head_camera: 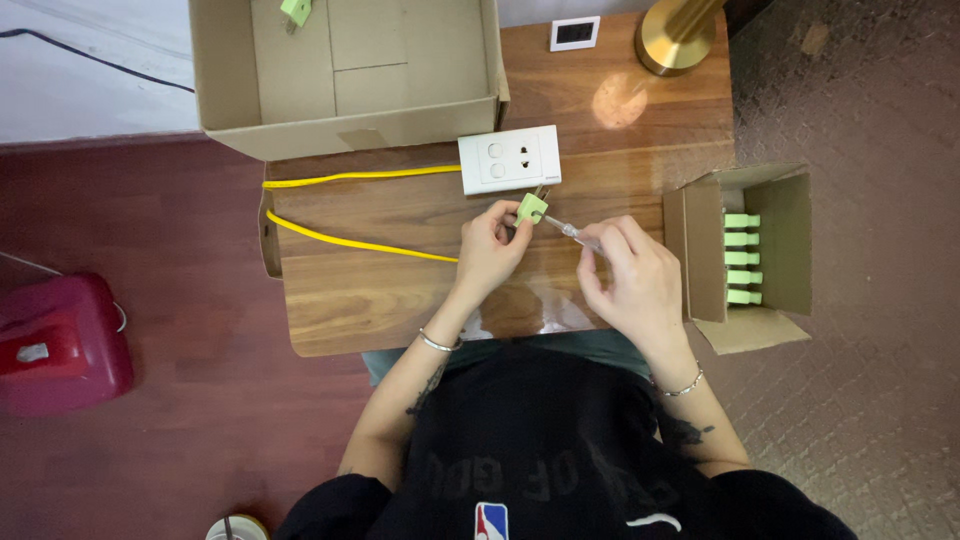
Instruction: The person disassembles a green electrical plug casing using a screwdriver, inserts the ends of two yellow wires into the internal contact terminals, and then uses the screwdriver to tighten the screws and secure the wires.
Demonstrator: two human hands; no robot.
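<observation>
Both hands work near the counter (400,310) front edge: left hand (490,250) pinches a green plug (531,208), right hand (630,275) grips a clear-handled screwdriver (568,230). Bare wood lies leftward beyond the yellow cable (360,243).

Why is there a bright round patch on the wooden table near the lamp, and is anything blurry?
Head view: the patch is glare on the glossy table beside the brass lamp base; another sheen lies near the right hand. The picture is mostly sharp; the tool is slightly soft.
</observation>
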